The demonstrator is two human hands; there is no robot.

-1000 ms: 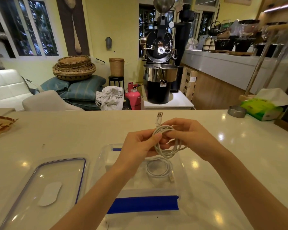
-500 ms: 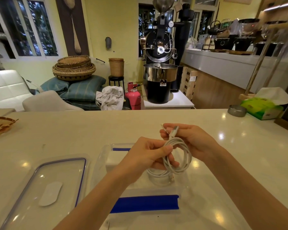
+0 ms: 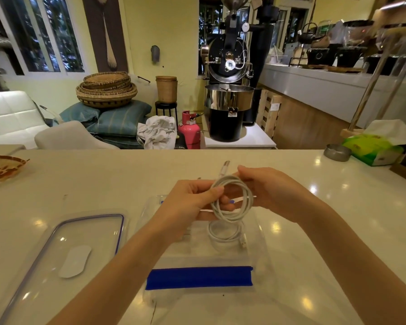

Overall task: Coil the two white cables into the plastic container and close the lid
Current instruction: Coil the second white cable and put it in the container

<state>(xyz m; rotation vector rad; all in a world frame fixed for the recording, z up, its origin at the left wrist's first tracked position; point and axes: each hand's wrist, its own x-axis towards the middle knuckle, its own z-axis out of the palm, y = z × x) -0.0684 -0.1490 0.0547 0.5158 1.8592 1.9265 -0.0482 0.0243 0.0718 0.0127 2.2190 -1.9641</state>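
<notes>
Both hands hold a coiled white cable (image 3: 240, 208) above the clear plastic container (image 3: 259, 242), which has a blue band on its near wall. My left hand (image 3: 188, 205) pinches the coil's left side between thumb and fingers. My right hand (image 3: 270, 188) grips the coil's upper right, and the cable's USB plug sticks up past its fingers. A second coiled white cable (image 3: 225, 233) lies inside the container, below the held one. The clear lid (image 3: 63, 249) with a blue seal lies flat on the counter to the left.
A woven tray (image 3: 0, 166) sits at the counter's far left. A metal ashtray (image 3: 336, 152) and a green tissue box (image 3: 375, 148) stand at the far right. The counter's far edge runs behind my hands.
The held coil dipped toward the container half a second ago and has come back up. The plug end again points upward by my right fingers.
</notes>
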